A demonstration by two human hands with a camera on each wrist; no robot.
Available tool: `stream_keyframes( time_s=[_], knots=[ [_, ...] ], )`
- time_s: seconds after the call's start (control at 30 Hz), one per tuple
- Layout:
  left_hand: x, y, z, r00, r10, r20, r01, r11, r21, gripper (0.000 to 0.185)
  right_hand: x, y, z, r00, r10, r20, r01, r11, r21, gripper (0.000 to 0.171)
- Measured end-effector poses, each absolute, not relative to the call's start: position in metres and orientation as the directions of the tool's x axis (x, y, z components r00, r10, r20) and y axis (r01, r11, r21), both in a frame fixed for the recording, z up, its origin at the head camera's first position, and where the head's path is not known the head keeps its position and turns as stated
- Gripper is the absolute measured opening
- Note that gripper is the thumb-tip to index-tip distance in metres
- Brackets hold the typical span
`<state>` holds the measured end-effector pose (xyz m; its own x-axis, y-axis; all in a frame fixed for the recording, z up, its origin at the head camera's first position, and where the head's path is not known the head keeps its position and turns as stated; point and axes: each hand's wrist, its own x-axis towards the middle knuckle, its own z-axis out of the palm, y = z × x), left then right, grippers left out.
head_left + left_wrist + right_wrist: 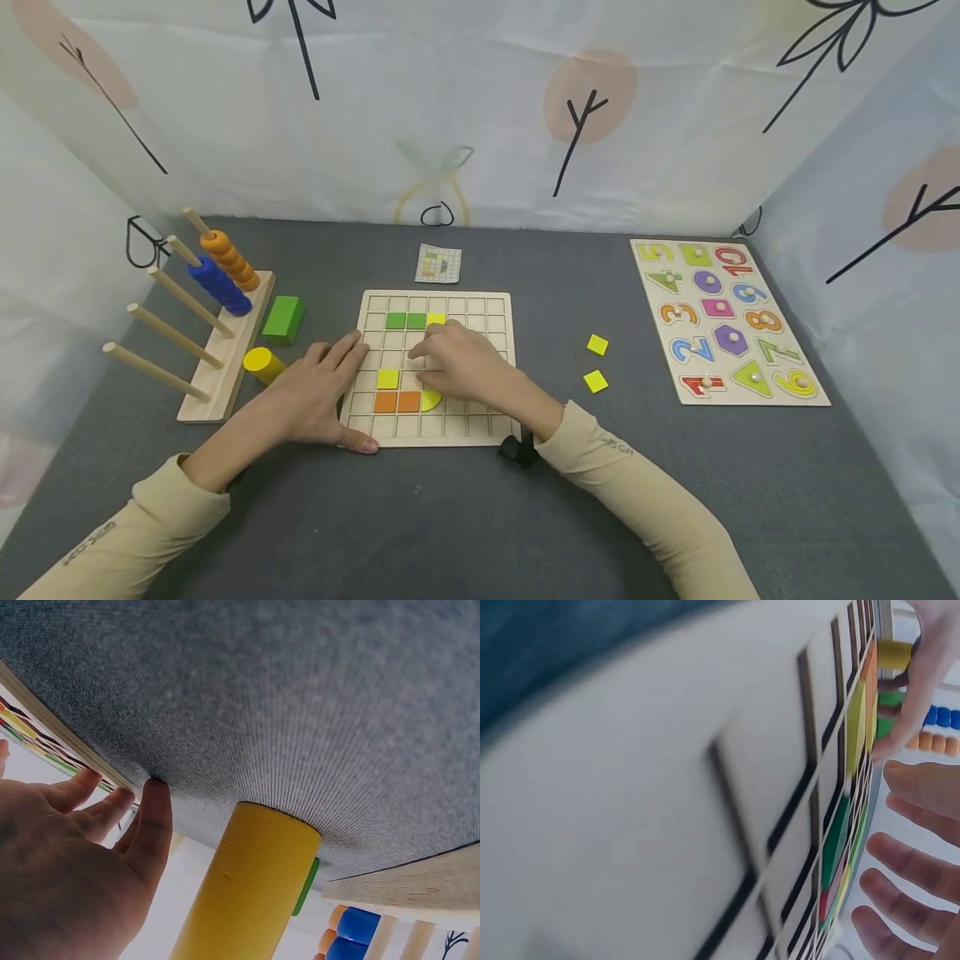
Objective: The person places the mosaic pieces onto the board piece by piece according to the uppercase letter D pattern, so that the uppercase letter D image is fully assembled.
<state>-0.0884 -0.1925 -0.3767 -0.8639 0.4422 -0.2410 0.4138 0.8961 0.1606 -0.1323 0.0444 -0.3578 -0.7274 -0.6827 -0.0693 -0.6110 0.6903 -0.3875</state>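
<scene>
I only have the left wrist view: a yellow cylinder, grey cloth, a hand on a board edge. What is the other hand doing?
Observer: The right hand rests on the middle of the grid board, fingers over its cells.
Operator: Any pieces in the board?
Observer: Yes: two green tiles near the top, two orange tiles lower down.
Operator: Spare pieces anywhere?
Observer: Two loose yellow tiles lie on the cloth right of the board.

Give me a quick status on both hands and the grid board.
Left hand flat, steadying grid board edge. Right hand over board's middle, fingers down; grip hidden. Two yellow squares loose beside board. Nothing blocking.
</scene>
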Motion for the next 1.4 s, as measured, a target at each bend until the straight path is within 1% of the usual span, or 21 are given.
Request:
stream_keyframes(
  time_s=[0.17,0.33,0.53,0.73,1.0,1.17,1.4],
  knots=[
    [-0.088,-0.192,-0.377,-0.867,0.434,-0.244,0.406,0.900,0.160,0.140,-0.133,0.066,-0.359,-0.751,-0.659,-0.050,-0.592,0.704,-0.392,0.026],
    [-0.088,-0.193,-0.377,-0.866,0.440,-0.240,0.410,0.897,0.167,0.141,-0.132,0.087,-0.362,-0.763,-0.644,-0.049,-0.588,0.725,-0.358,0.019],
    [-0.087,-0.193,-0.378,-0.863,0.449,-0.232,0.419,0.892,0.166,0.140,-0.127,0.112,-0.362,-0.795,-0.603,-0.065,-0.546,0.759,-0.355,0.025],
    [-0.087,-0.192,-0.377,-0.864,0.444,-0.239,0.414,0.895,0.165,0.140,-0.120,0.137,-0.362,-0.829,-0.557,-0.049,-0.508,0.787,-0.349,0.023],
    [-0.088,-0.193,-0.378,-0.862,0.449,-0.235,0.419,0.892,0.168,0.141,-0.109,0.170,-0.365,-0.843,-0.537,-0.021,-0.511,0.814,-0.274,0.029],
    [-0.087,-0.192,-0.377,-0.860,0.454,-0.232,0.424,0.890,0.167,0.140,-0.102,0.194,-0.365,-0.853,-0.522,-0.015,-0.498,0.821,-0.280,0.030],
    [-0.087,-0.192,-0.376,-0.859,0.456,-0.234,0.426,0.889,0.167,0.140,-0.091,0.223,-0.359,-0.879,-0.469,-0.089,-0.431,0.859,-0.275,0.034]
  ],
)
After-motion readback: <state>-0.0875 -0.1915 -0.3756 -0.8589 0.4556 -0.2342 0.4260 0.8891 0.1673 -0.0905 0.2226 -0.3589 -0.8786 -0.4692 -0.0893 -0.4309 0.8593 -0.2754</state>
